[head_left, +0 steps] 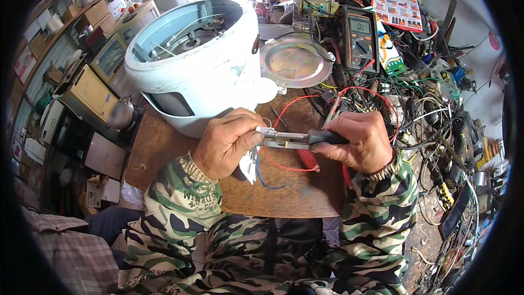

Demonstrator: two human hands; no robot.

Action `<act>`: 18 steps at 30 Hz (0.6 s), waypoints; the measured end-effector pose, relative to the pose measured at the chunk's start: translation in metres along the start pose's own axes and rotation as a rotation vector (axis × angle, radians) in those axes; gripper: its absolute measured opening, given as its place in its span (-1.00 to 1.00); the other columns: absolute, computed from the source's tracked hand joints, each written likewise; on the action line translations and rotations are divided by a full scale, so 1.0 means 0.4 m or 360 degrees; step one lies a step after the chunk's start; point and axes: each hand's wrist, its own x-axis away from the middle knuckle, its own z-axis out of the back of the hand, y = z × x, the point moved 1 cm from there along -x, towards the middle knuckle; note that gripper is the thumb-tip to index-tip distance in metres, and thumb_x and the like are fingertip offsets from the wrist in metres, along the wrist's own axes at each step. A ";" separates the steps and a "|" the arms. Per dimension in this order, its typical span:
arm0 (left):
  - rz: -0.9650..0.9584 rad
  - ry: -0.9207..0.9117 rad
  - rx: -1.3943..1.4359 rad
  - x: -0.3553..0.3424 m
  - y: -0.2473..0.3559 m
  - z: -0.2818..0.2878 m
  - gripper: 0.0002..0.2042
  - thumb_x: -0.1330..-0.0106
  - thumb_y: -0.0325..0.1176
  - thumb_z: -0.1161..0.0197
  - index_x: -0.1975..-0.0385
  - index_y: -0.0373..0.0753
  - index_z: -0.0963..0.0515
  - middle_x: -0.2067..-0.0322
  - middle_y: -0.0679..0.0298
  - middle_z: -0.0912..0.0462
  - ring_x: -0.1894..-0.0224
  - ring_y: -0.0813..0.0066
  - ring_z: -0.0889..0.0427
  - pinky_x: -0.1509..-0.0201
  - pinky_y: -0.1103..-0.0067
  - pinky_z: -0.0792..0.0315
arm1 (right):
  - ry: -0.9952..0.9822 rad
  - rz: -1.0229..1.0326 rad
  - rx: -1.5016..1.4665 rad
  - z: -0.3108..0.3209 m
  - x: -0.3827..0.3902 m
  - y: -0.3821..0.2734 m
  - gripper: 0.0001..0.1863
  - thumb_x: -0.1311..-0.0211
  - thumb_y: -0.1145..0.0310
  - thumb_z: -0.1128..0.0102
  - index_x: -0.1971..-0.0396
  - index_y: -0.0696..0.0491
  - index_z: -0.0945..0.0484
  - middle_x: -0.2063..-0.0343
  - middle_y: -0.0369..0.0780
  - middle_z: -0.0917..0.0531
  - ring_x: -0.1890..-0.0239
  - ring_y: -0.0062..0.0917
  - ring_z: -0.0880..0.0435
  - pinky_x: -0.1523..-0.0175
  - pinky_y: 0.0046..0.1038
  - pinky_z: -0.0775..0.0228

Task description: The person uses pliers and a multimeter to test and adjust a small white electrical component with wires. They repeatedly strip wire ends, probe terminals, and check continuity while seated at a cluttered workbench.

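The cooker shell (pixel 194 71) stands far left on the surface (pixel 284 191), a round plate (pixel 295 61) to its right. A multimeter (pixel 360 38) lies right of that plate. Tangled wires (pixel 431 109) fill the right side.

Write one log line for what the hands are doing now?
left hand: pinches small metal part | right hand: grips black-handled tool | behind: white cooker shell

One pale-blue rice cooker shell (pixel 196 60) at eleven o'clock, one round heating plate (pixel 295 62) at twelve, one multimeter (pixel 360 38) at one o'clock.

Both hands, left hand (pixel 226 141) and right hand (pixel 360 141), grip pliers (pixel 289 139) beside a pale appliance shell (pixel 202 71)
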 end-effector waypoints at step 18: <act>0.0168 -0.0183 0.0203 0.004 0.012 0.020 -0.63 -0.52 -0.24 -0.11 -0.10 -0.42 -0.55 -0.06 0.03 -0.63 -0.05 0.34 -0.62 -0.15 0.43 -0.47 | -0.0158 -0.0518 -0.0578 0.005 0.000 0.004 -0.64 -0.15 0.17 -0.55 0.42 0.21 -0.73 0.62 -0.16 -0.67 0.54 -0.52 -0.62 0.36 -0.40 -0.45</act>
